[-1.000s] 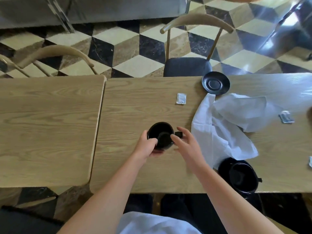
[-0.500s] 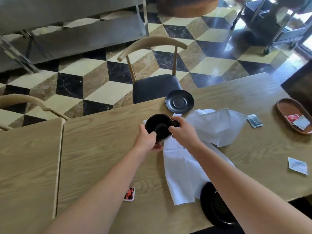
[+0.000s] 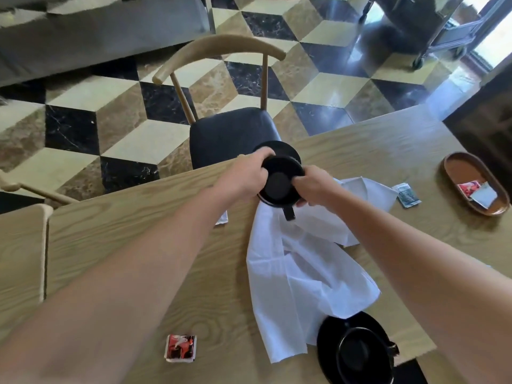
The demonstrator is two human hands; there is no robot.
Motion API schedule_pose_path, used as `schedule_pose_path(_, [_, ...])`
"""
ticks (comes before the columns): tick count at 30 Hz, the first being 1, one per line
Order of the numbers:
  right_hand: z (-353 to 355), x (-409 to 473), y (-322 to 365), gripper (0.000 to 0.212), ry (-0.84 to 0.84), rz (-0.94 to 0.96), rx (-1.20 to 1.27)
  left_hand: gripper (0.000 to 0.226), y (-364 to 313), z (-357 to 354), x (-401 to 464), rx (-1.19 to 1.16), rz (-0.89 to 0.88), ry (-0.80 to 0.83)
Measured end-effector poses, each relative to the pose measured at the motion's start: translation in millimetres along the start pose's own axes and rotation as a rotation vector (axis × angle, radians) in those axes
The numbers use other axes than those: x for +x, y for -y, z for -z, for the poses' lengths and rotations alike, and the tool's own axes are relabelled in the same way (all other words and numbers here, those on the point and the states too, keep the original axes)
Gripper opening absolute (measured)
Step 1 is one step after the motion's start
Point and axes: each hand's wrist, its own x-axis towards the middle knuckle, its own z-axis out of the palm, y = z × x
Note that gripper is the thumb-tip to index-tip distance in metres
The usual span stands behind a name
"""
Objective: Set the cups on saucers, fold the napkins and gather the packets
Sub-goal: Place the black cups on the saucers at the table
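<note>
We hold a black cup (image 3: 281,182) in both hands over the far edge of the wooden table (image 3: 144,245), at about twelve o'clock from where we stand, with its handle pointing back toward us. Our left hand (image 3: 243,177) curls round the cup's left wall and our right hand (image 3: 311,187) wraps its right side, fingers bent over the rim. Just beyond the cup, at its twelve o'clock, the rim of a black saucer (image 3: 288,149) shows, mostly hidden by the cup; we cannot tell whether the cup touches it. Under and toward six o'clock from the cup spreads a white napkin (image 3: 302,278), unfolded and creased, trailing toward us. At its near end, around five o'clock, a second black cup (image 3: 357,353) stands on its own saucer (image 3: 329,336), the napkin's corner overlapping that saucer's rim. A red and black packet (image 3: 180,347) lies at seven o'clock near the table's front edge. A small pale packet (image 3: 222,218) peeks from under our left forearm. At three o'clock from the cup a dark green packet (image 3: 407,195) lies on the wood, and further right an oval brown tray (image 3: 454,173) holds a red packet (image 3: 469,187) and a white packet (image 3: 485,195). Beyond the table stands a wooden chair (image 3: 230,131) with a dark seat.
</note>
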Motion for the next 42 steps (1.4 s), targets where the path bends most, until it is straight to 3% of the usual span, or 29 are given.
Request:
schedule_pose_path(2, [3,12,7,0.025,0.003,-0.134,0.274,0.032,1,-1,10,-0.221,0.146,-0.145])
schedule_pose_path(3, [2,17,10,0.025,0.012,-0.2,0.451,0.04,3,-3,13,-0.4,0.278,-0.154])
schedule_pose_path(5, [-2,28,16,0.027,0.039,-0.278,0.781,0.062,3,-11,14,-0.737,0.503,-0.028])
schedule_pose_path(7, [-11,37,19,0.031,0.058,-0.314,0.94,0.066,4,-26,17,-1.003,0.562,0.058])
schedule_pose_path(10, [-24,45,22,0.029,0.044,-0.337,0.987,0.038,11,-44,32,-1.171,0.557,-0.106])
schedule_pose_path(14, [-18,64,19,0.029,-0.018,-0.32,0.579,0.007,23,-45,59,-1.037,0.538,-0.174])
schedule_pose_path(17, [2,85,13,0.032,-0.111,-0.213,0.39,0.011,30,-34,79,-0.925,0.488,-0.046])
schedule_pose_path(21, [20,104,10,0.033,-0.064,-0.159,0.197,0.008,42,-23,96,-0.664,0.434,0.167])
schedule_pose_path(24, [21,113,13,0.027,-0.024,-0.179,0.08,0.006,47,-22,104,-0.601,0.489,0.231])
schedule_pose_path(32, [13,129,11,0.027,0.032,-0.196,0.072,0.004,57,-30,114,-0.467,0.512,0.26])
schedule_pose_path(37, [9,132,6,0.029,0.041,-0.209,0.107,0.021,57,-32,118,-0.417,0.477,0.215])
schedule_pose_path(42, [7,136,7,0.028,0.039,-0.194,0.099,0.01,57,-29,115,-0.417,0.484,0.189])
